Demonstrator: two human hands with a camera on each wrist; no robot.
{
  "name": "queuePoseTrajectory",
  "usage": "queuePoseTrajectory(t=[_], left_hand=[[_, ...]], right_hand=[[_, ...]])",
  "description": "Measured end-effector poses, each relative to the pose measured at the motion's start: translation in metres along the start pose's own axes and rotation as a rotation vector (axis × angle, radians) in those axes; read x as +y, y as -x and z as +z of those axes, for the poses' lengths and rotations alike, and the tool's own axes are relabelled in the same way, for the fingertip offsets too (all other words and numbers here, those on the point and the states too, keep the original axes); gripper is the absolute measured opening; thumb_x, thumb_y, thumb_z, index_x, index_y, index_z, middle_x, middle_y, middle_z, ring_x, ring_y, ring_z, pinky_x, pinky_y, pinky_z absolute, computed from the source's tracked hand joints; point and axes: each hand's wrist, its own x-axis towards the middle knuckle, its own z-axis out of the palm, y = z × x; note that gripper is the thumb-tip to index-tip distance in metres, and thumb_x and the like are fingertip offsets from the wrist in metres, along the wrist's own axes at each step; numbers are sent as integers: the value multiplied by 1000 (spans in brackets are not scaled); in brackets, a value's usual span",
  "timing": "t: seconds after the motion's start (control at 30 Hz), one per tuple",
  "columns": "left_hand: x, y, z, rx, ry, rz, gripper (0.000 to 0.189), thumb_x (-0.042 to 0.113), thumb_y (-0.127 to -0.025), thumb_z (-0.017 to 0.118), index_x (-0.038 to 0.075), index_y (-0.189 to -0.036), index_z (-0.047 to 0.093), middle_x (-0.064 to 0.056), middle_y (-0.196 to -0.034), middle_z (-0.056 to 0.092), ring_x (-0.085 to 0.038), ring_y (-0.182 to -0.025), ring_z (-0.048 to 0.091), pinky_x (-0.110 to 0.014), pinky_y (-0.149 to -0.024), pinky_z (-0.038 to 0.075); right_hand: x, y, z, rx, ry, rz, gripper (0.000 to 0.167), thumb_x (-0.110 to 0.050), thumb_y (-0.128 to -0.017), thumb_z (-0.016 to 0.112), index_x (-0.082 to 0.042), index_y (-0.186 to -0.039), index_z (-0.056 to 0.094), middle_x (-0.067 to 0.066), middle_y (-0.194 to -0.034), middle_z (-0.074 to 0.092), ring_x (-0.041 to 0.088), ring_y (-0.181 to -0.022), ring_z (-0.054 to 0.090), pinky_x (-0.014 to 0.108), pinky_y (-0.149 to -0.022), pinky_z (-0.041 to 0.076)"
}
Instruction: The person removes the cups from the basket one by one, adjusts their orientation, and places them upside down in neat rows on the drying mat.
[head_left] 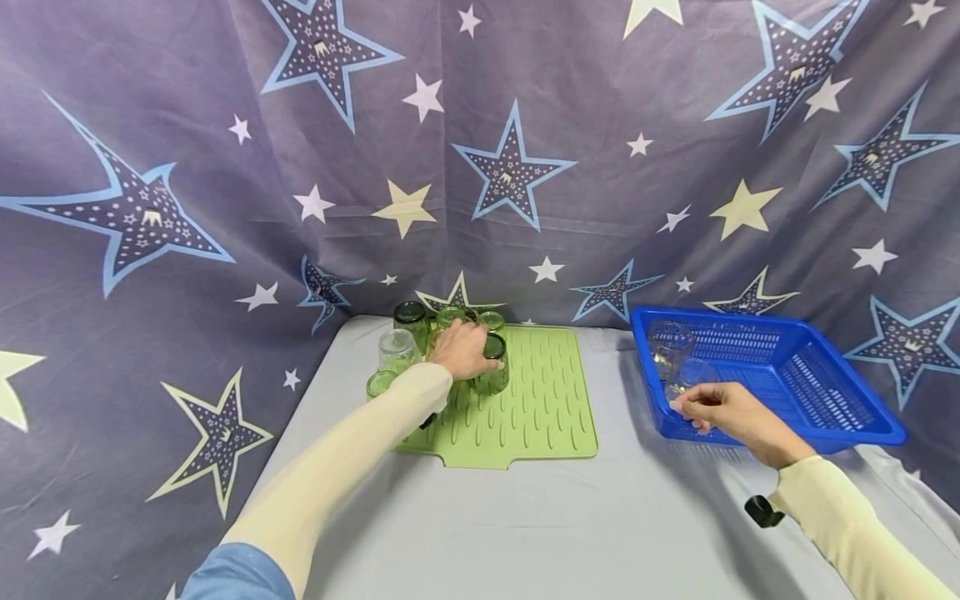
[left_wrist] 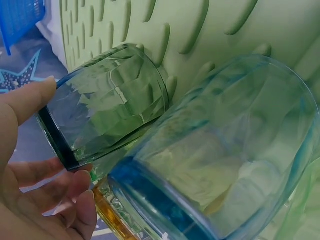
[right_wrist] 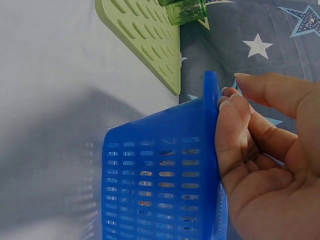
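Observation:
In the head view my left hand [head_left: 459,350] is at the upside-down glasses on the green draining mat [head_left: 547,392]. The left wrist view shows its thumb and fingers around the base of a dark green glass [left_wrist: 107,105]. Beside that glass stands a blue-tinted glass [left_wrist: 220,150], with an amber glass [left_wrist: 114,215] partly hidden behind. My right hand [head_left: 723,410] is at the near left corner of the blue basket [head_left: 847,429]. Its fingers are loosely bent against the basket rim [right_wrist: 211,105], with the thumb apart and nothing seen held. Two clear glasses [head_left: 671,337] are in the basket's left end.
More upturned glasses stand on the mat's left part: a clear glass [head_left: 397,348], a light green glass [head_left: 381,383] and a dark glass [head_left: 411,315]. A star-patterned cloth [head_left: 502,250] hangs behind the white-covered table [head_left: 525,525].

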Motion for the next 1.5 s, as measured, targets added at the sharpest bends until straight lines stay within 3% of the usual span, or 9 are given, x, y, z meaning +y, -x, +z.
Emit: queuePoseTrajectory(t=[0.23,0.63,0.8,0.93,1.03,1.1,1.27,1.37,1.5], left_hand=[[-2,1,0,-14,31,-19,88,54,-86,81,3,-150,48,-20,-145,54,-38,-129,48,-54,-112,38],[-4,6,-5,-27,84,-13,94,58,-85,79,6,-155,42,-24,-153,44,-41,-140,41,-54,-115,35],[1,10,-9,-1,90,11,93,61,-85,77,7,-154,44,-22,-143,49,-36,-126,47,-51,-105,44],[10,16,-11,34,139,36,80,60,-87,76,8,-144,54,-15,-126,52,-29,-108,46,-44,-92,46],[21,20,-8,45,252,75,68,57,-89,76,10,-136,60,-10,-118,52,-26,-104,45,-41,-87,46],[30,21,-5,43,334,124,61,55,-91,75,10,-130,63,-7,-118,55,-25,-107,48,-40,-91,47],[62,25,4,-44,620,226,39,42,-95,75,11,-119,69,0,-114,67,-17,-106,60,-33,-92,52],[84,29,11,-117,799,224,28,37,-97,74,14,-112,71,4,-105,68,-12,-95,62,-28,-84,53],[111,34,26,-175,943,213,20,34,-99,72,15,-106,73,6,-96,68,-14,-91,63,-29,-82,54]], right_hand=[[-2,0,1,-5,12,3,41,-33,-102,66,4,-118,67,11,-88,58,20,-78,57,37,-78,48],[-4,-3,0,-14,30,34,43,-37,-102,66,3,-120,67,9,-88,59,20,-77,57,40,-82,47],[-6,-5,0,-4,45,46,43,-36,-102,67,3,-120,67,10,-91,63,18,-76,58,38,-76,53],[-7,-8,0,10,46,33,42,-33,-103,66,4,-121,66,11,-94,64,18,-77,58,36,-70,57],[-8,-9,0,17,48,27,41,-33,-103,66,4,-122,66,11,-92,62,18,-76,58,35,-67,57],[-9,-10,-1,20,57,24,42,-33,-103,66,4,-122,66,12,-91,61,19,-75,57,35,-66,56],[-10,-14,-3,41,92,23,46,-40,-102,66,2,-122,66,10,-85,60,19,-72,55,33,-61,52],[-13,-17,-4,65,107,26,46,-41,-102,65,1,-121,66,8,-80,59,19,-70,55,33,-60,51],[-17,-22,-3,93,123,19,41,-38,-103,66,0,-118,68,7,-83,62,20,-69,56,33,-59,50]])
